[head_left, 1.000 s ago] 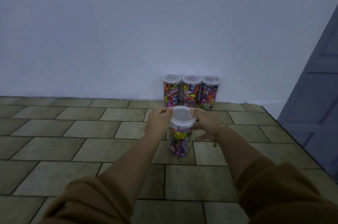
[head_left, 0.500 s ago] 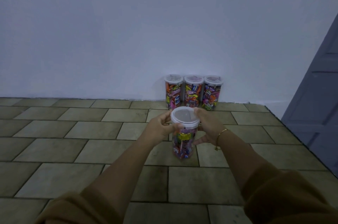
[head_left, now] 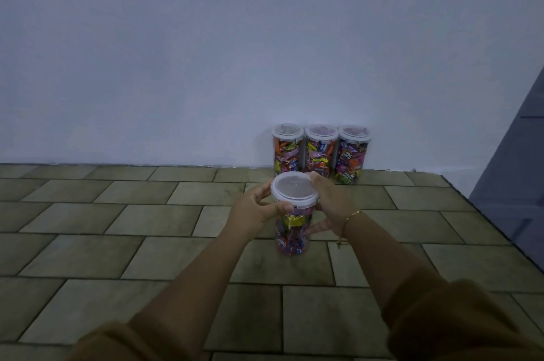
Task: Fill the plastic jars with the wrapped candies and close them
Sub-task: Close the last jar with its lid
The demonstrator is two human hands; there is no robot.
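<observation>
Both arms reach out straight in front of the person, with brown sleeves pushed up near the elbows. The left hand (head_left: 256, 207) curls around the left side of a jar (head_left: 293, 231), its thumb lying across the front just under the lid. The right hand (head_left: 329, 204) curls around the right side, fingers up by the rim. A thin gold bracelet (head_left: 348, 220) sits on the right wrist.

Both brown sleeves (head_left: 459, 322) are running off the near edge; the right hand (head_left: 329, 207) is hiding part of the held jar (head_left: 291, 234), whose candy labels are blurring.
</observation>
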